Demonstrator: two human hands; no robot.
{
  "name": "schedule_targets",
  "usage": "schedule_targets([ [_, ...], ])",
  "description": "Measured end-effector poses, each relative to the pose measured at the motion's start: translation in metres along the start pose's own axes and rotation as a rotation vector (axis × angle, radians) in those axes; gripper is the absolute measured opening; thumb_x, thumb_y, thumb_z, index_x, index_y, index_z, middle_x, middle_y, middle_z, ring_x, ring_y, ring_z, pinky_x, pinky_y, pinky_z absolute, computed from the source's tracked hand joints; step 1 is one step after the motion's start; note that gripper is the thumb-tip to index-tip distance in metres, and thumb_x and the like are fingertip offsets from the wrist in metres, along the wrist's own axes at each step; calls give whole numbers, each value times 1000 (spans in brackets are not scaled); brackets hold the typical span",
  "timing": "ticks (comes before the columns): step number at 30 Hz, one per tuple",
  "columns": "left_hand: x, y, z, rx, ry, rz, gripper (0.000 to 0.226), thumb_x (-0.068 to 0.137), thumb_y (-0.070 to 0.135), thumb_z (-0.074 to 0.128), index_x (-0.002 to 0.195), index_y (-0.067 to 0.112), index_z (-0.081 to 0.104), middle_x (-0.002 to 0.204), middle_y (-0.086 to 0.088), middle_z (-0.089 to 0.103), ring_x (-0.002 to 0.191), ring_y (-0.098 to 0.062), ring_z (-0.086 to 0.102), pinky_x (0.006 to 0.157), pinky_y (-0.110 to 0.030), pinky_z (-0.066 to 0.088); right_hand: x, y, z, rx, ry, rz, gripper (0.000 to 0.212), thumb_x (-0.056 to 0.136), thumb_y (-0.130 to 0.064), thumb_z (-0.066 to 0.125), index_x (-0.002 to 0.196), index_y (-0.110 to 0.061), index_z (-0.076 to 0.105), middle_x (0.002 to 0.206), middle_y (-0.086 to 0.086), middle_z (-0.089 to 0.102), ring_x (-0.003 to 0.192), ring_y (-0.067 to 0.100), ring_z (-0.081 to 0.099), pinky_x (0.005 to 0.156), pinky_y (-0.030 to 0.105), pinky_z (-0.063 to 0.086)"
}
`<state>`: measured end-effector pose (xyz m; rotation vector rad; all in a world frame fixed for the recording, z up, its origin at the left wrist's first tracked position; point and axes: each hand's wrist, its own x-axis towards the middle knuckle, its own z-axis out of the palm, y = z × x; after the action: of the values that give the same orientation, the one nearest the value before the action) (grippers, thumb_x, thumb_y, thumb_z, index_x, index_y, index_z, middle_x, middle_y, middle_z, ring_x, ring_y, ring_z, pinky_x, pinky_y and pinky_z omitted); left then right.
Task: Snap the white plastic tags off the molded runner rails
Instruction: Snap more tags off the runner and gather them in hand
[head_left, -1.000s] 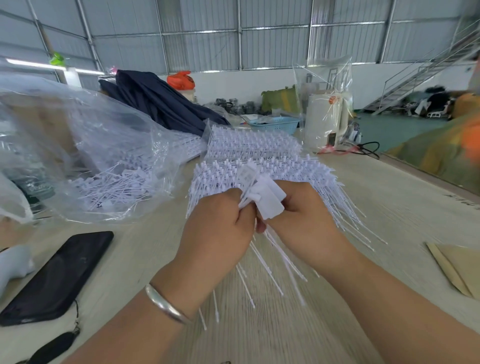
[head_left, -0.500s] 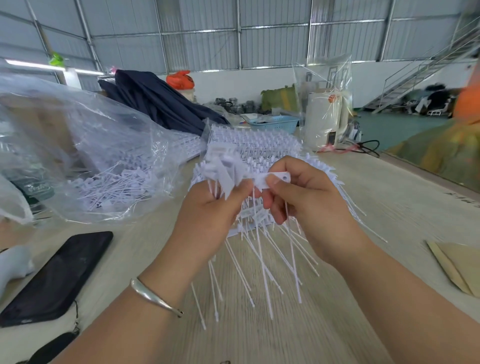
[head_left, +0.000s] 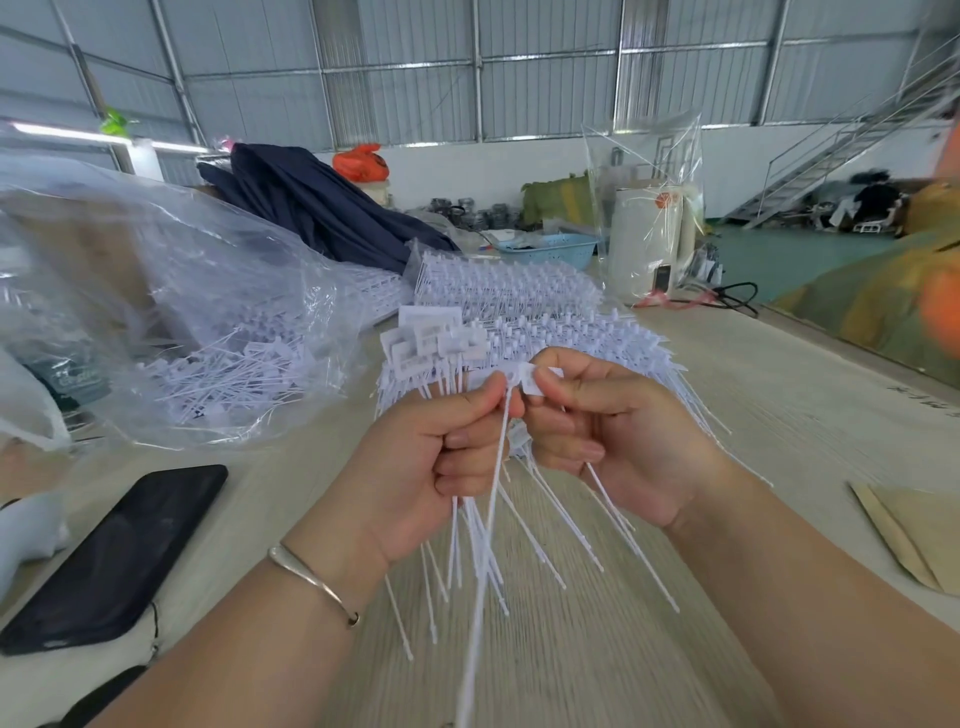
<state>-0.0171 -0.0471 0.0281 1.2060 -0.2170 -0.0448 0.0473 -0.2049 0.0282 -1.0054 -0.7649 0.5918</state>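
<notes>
My left hand (head_left: 431, 457) grips a bundle of loose white plastic tags (head_left: 431, 343); their flat heads fan out above the fist and their thin tails hang below it. My right hand (head_left: 613, 436) pinches the head of a single white tag (head_left: 535, 379) between thumb and forefinger, close against the left thumb, with a few tails hanging under its palm. Behind both hands, stacks of molded runner rails (head_left: 561, 338) full of tags lie on the wooden table (head_left: 779, 415).
A clear plastic bag (head_left: 171, 322) with loose tags lies at the left. A black phone (head_left: 114, 556) sits at the front left. At the back stand a white cylinder (head_left: 644, 244), a blue basket (head_left: 550, 252) and dark cloth (head_left: 322, 213). Brown paper (head_left: 914, 535) lies at the right edge.
Both hands rose from the table with the tags. The left hand turned, so its bundle's heads now stand upright, and the right hand brought one tag head against the left thumb.
</notes>
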Motion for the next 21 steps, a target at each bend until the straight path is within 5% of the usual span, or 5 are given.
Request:
schedule_targets([
  [6,1,-12,5,674,453,218,40,91,19,62,51,19,60,38,10,31,34,-5,26,37,-17,23,0,9,7,-619,414,-165,23,91,-5,56,69,0,58,50,12,50,34,12,32,41,22,24],
  [11,-1,-16,7,1079,494,447,57,96,24,58,42,30,41,37,12,36,37,-2,34,41,-15,25,-3,28,27,-1256,577,-314,26,91,-12,53,65,-10,53,51,5,50,46,18,39,48,35,31],
  [16,1,-23,3,1078,579,508,58,93,19,58,46,28,25,37,10,34,37,-3,31,40,-14,26,0,35,35,-1234,558,-285,26,98,-20,46,79,-5,55,62,12,60,57,32,61,57,44,48],
  [21,4,-19,1,855,583,371,46,92,26,60,47,32,57,35,9,38,35,-3,34,41,-17,25,-1,27,34,-1055,532,-318,23,97,-16,50,77,-10,59,57,0,55,49,18,53,52,37,44],
])
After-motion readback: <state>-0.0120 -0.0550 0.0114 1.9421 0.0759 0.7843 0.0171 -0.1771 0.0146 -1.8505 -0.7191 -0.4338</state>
